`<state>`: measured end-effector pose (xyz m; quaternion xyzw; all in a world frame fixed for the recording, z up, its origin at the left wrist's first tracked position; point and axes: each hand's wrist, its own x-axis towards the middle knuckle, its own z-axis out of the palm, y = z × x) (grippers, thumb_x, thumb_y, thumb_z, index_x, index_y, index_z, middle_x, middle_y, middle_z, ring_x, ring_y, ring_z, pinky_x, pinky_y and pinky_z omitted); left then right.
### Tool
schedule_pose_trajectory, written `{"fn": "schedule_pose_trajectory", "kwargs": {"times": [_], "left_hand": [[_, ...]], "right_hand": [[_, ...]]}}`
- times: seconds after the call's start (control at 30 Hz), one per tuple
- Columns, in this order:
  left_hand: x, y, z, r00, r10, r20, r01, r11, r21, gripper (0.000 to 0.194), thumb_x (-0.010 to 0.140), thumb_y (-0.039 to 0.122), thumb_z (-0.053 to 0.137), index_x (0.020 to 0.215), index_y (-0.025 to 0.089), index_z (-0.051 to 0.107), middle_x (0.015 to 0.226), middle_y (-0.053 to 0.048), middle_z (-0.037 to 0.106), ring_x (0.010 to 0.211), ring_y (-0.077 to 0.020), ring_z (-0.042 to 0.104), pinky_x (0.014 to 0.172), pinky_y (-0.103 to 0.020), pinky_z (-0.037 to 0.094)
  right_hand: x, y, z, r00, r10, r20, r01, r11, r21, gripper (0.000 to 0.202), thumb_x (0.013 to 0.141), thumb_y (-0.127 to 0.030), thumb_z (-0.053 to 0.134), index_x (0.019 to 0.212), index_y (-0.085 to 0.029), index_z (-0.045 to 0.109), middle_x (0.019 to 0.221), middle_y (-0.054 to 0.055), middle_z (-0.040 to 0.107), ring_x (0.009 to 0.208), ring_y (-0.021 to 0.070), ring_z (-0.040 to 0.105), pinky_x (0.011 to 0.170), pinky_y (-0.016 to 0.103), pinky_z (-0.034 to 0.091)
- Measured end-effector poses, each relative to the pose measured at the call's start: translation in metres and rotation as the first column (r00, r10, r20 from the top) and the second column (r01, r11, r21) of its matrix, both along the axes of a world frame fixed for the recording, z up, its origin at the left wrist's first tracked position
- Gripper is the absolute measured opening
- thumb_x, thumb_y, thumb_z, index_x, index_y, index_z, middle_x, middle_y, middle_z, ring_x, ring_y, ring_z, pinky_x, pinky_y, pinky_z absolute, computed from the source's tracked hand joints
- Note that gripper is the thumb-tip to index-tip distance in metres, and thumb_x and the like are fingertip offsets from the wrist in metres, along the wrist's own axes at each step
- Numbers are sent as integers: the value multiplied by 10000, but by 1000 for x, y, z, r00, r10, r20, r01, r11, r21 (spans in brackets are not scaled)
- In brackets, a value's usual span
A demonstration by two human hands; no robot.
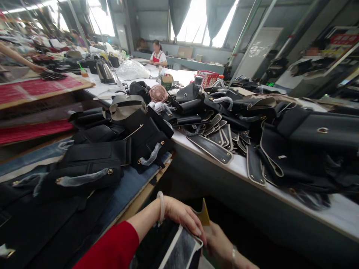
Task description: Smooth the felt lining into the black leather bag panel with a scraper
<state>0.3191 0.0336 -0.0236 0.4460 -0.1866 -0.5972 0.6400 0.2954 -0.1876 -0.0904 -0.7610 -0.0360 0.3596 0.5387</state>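
Note:
At the bottom centre my left hand [185, 216], with a pale bangle at the wrist, curls its fingers over the edge of a black bag piece [183, 248] with pale raw edges. Right beside it, my right hand [220, 241] is closed and partly blurred. A flat yellowish piece with a pointed corner [206, 215] rises from its fingers; its kind is unclear. The lower part of the bag piece runs out of the frame, and the fingertips of my right hand are hidden behind it.
Black bags with wrapped handles [84, 179] lie on the left table. On the white table [179, 138] are black straps [211, 149], more bags [314, 134] and a pink fan [158, 93]. Further off stands a kettle [105, 71]. A person in a red apron [158, 58] sits behind.

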Motion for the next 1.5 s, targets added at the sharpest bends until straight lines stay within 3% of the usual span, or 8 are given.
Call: {"fn": "schedule_pose_trajectory", "kwargs": {"times": [0.1, 0.17, 0.23, 0.33, 0.57, 0.77, 1.0, 1.5], "left_hand": [[0, -1, -5, 999, -13, -47, 14, 1000, 11, 513, 683, 470, 849, 1036, 133, 691, 842, -20, 666, 783, -156, 654, 769, -195, 519], [1, -2, -7, 998, -2, -62, 4, 1000, 28, 536, 664, 470, 873, 1044, 139, 692, 858, -17, 668, 777, -146, 649, 744, -189, 522], [1, -2, -9, 998, 22, -63, -19, 999, 43, 551, 656, 478, 882, 1052, 145, 691, 853, -13, 666, 763, -146, 645, 712, -193, 523], [0, -2, -12, 997, 53, -53, -50, 997, 56, 597, 645, 492, 889, 1088, 148, 686, 835, -14, 663, 743, -155, 643, 684, -207, 523], [1, 1, -12, 989, 145, -19, -142, 985, 96, 755, 616, 403, 945, 1252, 158, 618, 927, -10, 676, 767, -119, 628, 671, -176, 513], [1, 0, -11, 983, 166, -76, -155, 979, 132, 1152, 531, 370, 991, 1476, 137, 373, 970, -35, 683, 784, -121, 639, 683, -174, 533], [1, 0, -7, 978, 164, -127, -144, 978, 148, 1367, 518, 406, 1004, 1560, 179, 150, 831, -21, 689, 639, -101, 622, 558, -140, 525], [0, -1, 8, 976, 175, -130, -156, 977, 143, 1410, 483, 444, 1008, 1557, 156, 142, 762, -1, 681, 617, -95, 613, 550, -136, 533]], "right_hand": [[19, -51, 38, 1000, -6, 29, 10, 990, -142, 735, 755, -678, 642, 1206, -135, 435, 540, -90, 492, 328, 70, 394, 316, 160, 264], [25, -72, 79, 987, 97, -125, -123, 966, -226, 724, 737, -826, 503, 997, -150, 483, 596, -25, 556, 346, 81, 462, 324, 167, 306], [23, -76, 117, 932, 165, -323, -236, 952, -193, 795, 679, -870, 531, 1024, -155, 510, 617, -14, 557, 418, 101, 502, 379, 179, 386], [12, -57, 149, 890, 339, -306, -384, 918, -102, 746, 688, -843, 594, 974, -154, 586, 696, 0, 541, 550, 99, 492, 469, 171, 400], [5, -16, 138, 850, 494, -184, -519, 844, -134, 716, 786, -858, 429, 772, -156, 569, 706, -3, 409, 621, 107, 323, 537, 208, 315], [6, -17, 130, 883, 449, -134, -469, 851, -236, 577, 852, -703, 474, 814, -140, 596, 728, 6, 459, 645, 121, 370, 573, 221, 355], [-1, -16, 130, 860, 477, -180, -510, 813, -281, 476, 883, -602, 443, 806, -153, 581, 710, -5, 422, 628, 120, 340, 552, 233, 315], [1, 2, 157, 791, 581, -191, -604, 692, -396, 359, 906, -509, 407, 784, -181, 484, 739, 4, 445, 631, 133, 380, 529, 254, 273]]}}
